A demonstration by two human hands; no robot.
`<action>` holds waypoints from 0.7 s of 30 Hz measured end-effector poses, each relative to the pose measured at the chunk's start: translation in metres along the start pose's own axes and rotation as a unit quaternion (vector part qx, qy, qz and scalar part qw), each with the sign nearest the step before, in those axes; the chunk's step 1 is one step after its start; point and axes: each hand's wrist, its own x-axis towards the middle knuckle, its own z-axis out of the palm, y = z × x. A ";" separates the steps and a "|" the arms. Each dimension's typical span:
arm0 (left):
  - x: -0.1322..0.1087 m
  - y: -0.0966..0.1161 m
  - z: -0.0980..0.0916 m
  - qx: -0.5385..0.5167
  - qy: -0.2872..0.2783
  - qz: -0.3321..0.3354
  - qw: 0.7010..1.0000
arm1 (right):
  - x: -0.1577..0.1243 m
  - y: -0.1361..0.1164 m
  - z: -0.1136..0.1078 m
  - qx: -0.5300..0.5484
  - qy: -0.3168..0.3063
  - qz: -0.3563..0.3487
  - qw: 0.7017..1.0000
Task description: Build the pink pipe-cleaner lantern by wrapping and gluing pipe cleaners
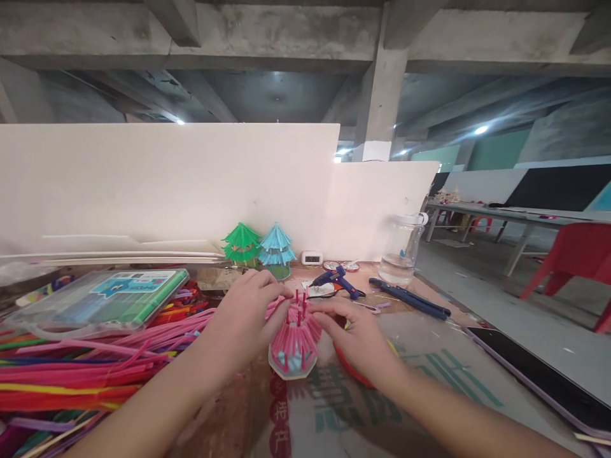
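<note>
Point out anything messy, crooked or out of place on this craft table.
The pipe cleaners sprawl in a loose heap over the table's left side, some over the edge. The pink model, between left hand and right hand, stands upright.

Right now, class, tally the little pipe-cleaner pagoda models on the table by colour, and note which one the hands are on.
Green pagoda: 1
Blue pagoda: 1
Pink pagoda: 1, unfinished, with the left hand and right hand both touching its top
Total: 3
</note>
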 end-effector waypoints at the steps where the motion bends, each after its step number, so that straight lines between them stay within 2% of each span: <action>1: 0.001 0.000 -0.001 -0.001 -0.001 0.001 1.000 | -0.001 0.000 0.002 0.001 -0.001 0.003 1.000; 4: 0.003 -0.003 -0.005 -0.007 -0.009 -0.008 1.000 | 0.002 0.002 0.004 -0.005 -0.007 0.002 1.000; 7: 0.003 -0.010 -0.010 -0.045 -0.023 -0.046 0.998 | 0.006 0.002 0.005 -0.013 -0.009 0.000 1.000; 9: 0.002 -0.016 -0.011 -0.090 -0.070 -0.092 0.989 | 0.008 0.003 0.007 -0.015 -0.014 0.005 1.000; 12: 0.001 -0.026 -0.006 -0.171 -0.169 -0.162 0.957 | 0.007 0.003 0.009 -0.013 -0.022 0.006 1.000; 14: 0.000 -0.031 0.000 -0.229 -0.200 -0.180 0.935 | 0.005 0.004 0.011 -0.015 -0.028 0.003 0.999; 17: -0.001 -0.031 0.011 -0.279 -0.206 -0.167 0.923 | 0.003 0.004 0.011 -0.011 -0.033 0.006 0.999; 21: -0.001 -0.024 0.020 -0.242 -0.181 -0.139 0.943 | 0.004 0.003 0.011 -0.001 -0.037 0.011 0.999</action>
